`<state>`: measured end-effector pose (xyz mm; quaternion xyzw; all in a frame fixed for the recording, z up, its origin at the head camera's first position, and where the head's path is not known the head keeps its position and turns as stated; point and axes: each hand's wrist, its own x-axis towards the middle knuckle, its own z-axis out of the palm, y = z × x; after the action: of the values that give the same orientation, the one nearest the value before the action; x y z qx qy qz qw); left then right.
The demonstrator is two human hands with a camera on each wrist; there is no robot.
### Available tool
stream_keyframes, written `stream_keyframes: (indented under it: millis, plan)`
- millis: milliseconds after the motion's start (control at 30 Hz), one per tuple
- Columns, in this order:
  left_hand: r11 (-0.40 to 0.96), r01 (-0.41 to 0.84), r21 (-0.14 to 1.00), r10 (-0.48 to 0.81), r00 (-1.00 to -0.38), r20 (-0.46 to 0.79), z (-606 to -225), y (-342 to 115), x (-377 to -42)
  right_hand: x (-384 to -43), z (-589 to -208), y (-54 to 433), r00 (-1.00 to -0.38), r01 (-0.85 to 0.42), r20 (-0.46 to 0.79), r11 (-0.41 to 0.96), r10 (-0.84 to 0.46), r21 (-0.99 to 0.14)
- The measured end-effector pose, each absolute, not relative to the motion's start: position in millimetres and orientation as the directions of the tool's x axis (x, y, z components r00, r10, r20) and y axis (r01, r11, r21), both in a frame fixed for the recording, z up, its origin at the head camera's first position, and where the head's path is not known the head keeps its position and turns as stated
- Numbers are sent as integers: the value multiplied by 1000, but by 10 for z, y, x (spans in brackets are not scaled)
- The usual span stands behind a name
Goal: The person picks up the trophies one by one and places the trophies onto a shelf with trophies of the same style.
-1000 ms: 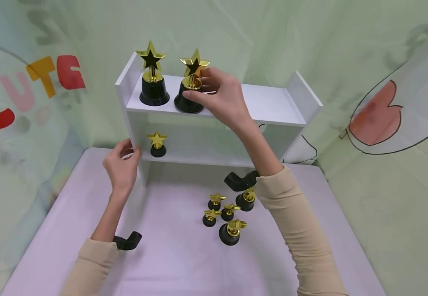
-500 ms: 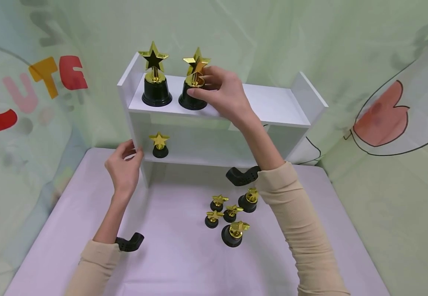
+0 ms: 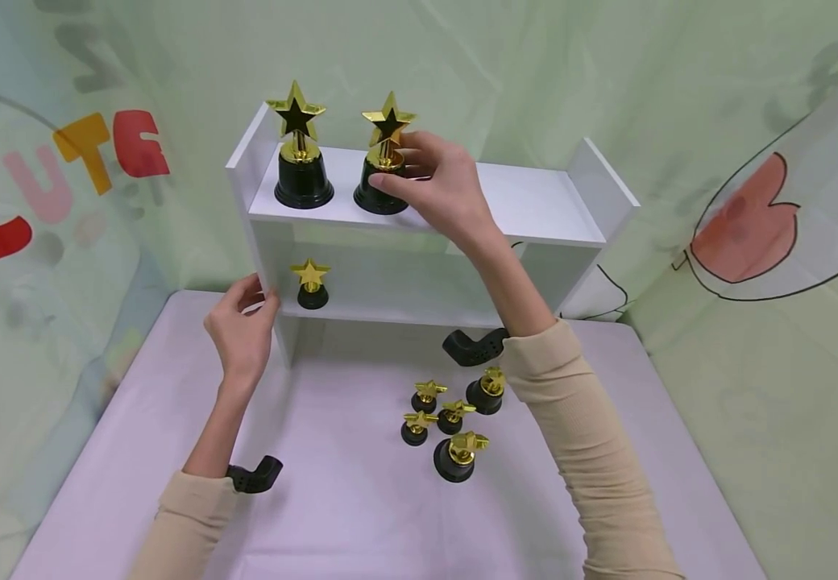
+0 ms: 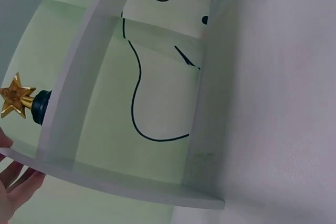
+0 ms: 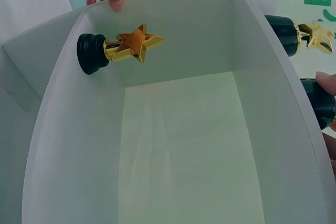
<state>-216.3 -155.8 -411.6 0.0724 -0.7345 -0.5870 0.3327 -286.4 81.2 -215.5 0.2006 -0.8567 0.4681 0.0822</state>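
Note:
A white two-tier shelf (image 3: 535,211) stands on the table. On its top board my right hand (image 3: 448,189) grips a large gold star trophy (image 3: 381,189) by its black base and stem; the trophy stands upright. Left of it, a matching large trophy (image 3: 303,181) stands apart near the shelf's left end. My left hand (image 3: 243,330) pinches the edge of the shelf's left side panel; the left wrist view shows these fingers (image 4: 27,186) around the panel. Just inside that panel, a small star trophy (image 3: 313,294) stands on the middle board, also seen in the right wrist view.
Several more star trophies, small and large, stand grouped on the table below the shelf, including a large one (image 3: 455,461) at the front. A printed cloth (image 3: 767,387) hangs around the table on the back and sides. Black wrist cameras (image 3: 473,346) stick out from both sleeves.
The trophy in my right hand has shifted slightly right and gone from a slight tilt to upright on the top board. My left hand stays on the side panel.

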Motion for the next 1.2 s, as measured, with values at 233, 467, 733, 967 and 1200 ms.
stream_keyframes:
  millis: [233, 467, 733, 967, 1200]
  plan:
    - [295, 272, 916, -505, -770, 391, -4121, -1563, -2170, -2857, -2189, 797, -891, -454, 369, 491, -266, -743]
    - [295, 273, 916, -509, -766, 392, -4130, -1553, -2173, -2821, -2211, 837, -883, -470, 392, 508, -259, -722]
    - [310, 269, 912, -513, -760, 399, -4123, -1552, -2174, -2719, -2224, 904, -874, -480, 436, 514, -215, -710]
    - [313, 280, 908, -510, -757, 409, -4134, -1548, -2176, -2645, -2249, 963, -844, -526, 494, 501, -209, -688]
    - [300, 273, 914, -517, -759, 396, -4127, -1546, -2163, -2512, -2245, 1027, -816, -566, 542, 465, -199, -681]
